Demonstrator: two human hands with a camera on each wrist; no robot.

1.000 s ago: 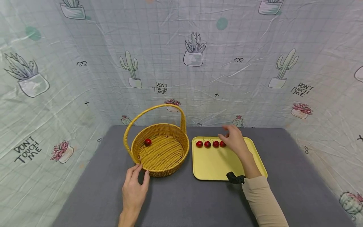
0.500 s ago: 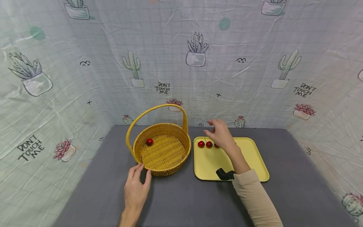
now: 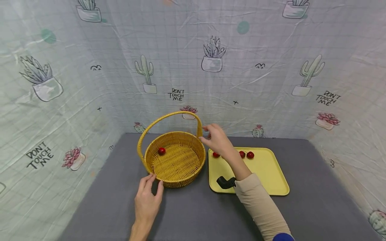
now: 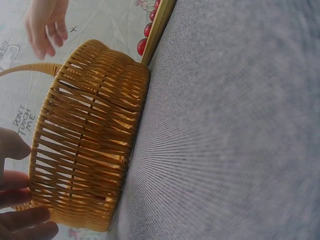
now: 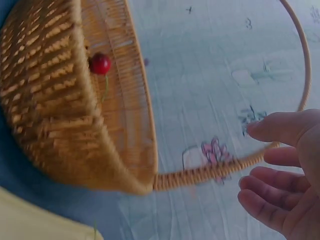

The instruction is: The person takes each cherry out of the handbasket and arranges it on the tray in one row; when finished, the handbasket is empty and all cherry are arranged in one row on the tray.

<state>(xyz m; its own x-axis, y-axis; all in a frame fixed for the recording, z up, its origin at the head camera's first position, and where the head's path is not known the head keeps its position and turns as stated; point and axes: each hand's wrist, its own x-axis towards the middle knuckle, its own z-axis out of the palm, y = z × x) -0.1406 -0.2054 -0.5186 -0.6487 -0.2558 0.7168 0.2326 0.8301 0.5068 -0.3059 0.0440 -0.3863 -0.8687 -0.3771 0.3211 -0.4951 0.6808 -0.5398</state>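
Note:
A yellow wicker basket [image 3: 178,182] with a tall arched handle [image 3: 169,115] stands on the grey table. One red cherry [image 3: 161,151] lies inside it, toward the left; its stem shows in the right wrist view. My left hand [image 3: 147,201] touches the basket's front-left rim with spread fingertips. Beside the handle's right end, my right hand [image 3: 217,140] hovers with fingers loosely extended and nothing between them, as the right wrist view shows. On a yellow tray [image 3: 259,184] lie several cherries [image 3: 250,155] in a row; my right hand and forearm hide part of it.
The tray sits just right of the basket, with a narrow strip of table between. Behind the table hangs a printed cloth [image 3: 241,77], which also covers both sides. A black wrist device [image 3: 226,182] is on my right wrist, above the tray.
My right hand has moved left from above the tray's cherries to the basket's right rim, uncovering cherries on the right. My left hand keeps its place at the basket. The view has shifted slightly.

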